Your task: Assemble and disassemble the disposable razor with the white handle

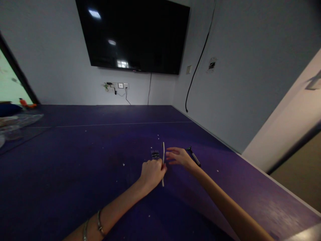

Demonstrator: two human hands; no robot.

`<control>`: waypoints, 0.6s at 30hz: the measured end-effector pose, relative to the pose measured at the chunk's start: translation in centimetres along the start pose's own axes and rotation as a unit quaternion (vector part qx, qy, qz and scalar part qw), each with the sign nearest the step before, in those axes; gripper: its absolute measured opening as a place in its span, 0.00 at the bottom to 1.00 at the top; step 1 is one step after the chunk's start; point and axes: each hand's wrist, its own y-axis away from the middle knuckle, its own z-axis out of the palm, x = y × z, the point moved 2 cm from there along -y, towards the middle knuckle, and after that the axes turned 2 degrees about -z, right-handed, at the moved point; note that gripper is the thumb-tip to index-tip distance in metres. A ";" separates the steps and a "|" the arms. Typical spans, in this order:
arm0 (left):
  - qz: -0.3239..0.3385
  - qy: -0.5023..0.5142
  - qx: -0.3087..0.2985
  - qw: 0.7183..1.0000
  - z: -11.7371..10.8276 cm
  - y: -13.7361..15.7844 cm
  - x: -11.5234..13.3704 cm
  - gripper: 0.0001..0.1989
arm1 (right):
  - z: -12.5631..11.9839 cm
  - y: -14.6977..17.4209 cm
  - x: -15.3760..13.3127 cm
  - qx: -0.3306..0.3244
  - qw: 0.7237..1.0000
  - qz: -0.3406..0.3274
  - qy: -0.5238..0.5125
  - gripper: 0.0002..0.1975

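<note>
Left hand [151, 171] grips white cord [164, 151]

The left hand is clamped around it over the purple counter [82, 180]; the right hand [178, 156], at its 2 o'clock, hangs spread and bare. A loose grip could let the cord slip or twist. Its long axis runs 12 to 6 o'clock, longer free end toward 12.

Left hand [151, 172] curled closed, right hand [179, 157] loosely open, fingers [173, 149] pointing left, bare forearms [122, 205] angled inward
</note>
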 end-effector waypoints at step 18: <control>0.138 0.050 0.086 0.985 0.4 -2.8 -2.0 0.11 | -11.1 -0.4 -1.5 0.164 0.972 -0.075 0.150 0.16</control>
